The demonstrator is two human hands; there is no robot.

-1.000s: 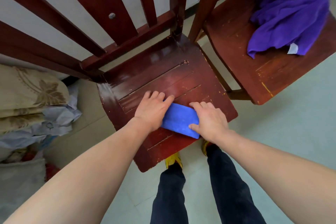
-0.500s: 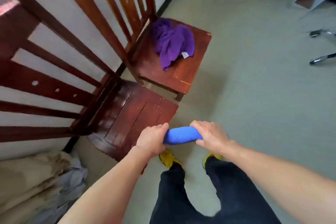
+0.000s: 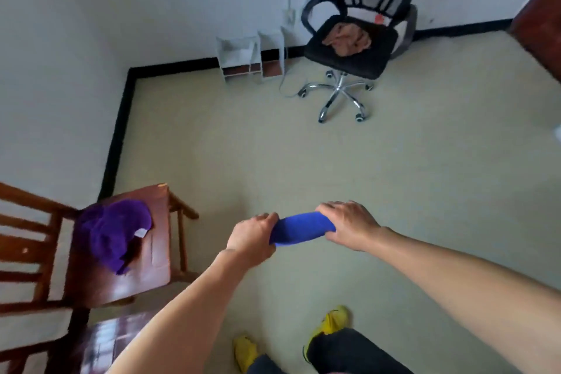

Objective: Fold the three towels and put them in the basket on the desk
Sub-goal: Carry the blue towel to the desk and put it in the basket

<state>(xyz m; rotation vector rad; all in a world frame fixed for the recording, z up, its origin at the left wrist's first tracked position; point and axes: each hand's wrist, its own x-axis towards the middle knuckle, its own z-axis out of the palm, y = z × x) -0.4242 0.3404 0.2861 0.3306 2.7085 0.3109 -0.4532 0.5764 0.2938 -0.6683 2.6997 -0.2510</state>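
Towel (image 3: 303,229), blue and folded, is up in the air right of the wooden chair (image 3: 159,252), left hand (image 3: 253,240) and right hand (image 3: 349,226) each curled round an end. Soft, light, floppy imo; end grips suit it.

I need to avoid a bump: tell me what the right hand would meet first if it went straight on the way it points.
The right hand points leftward, so first comes the blue towel it grips, then the left hand on the other end. Depth beyond that is unclear.
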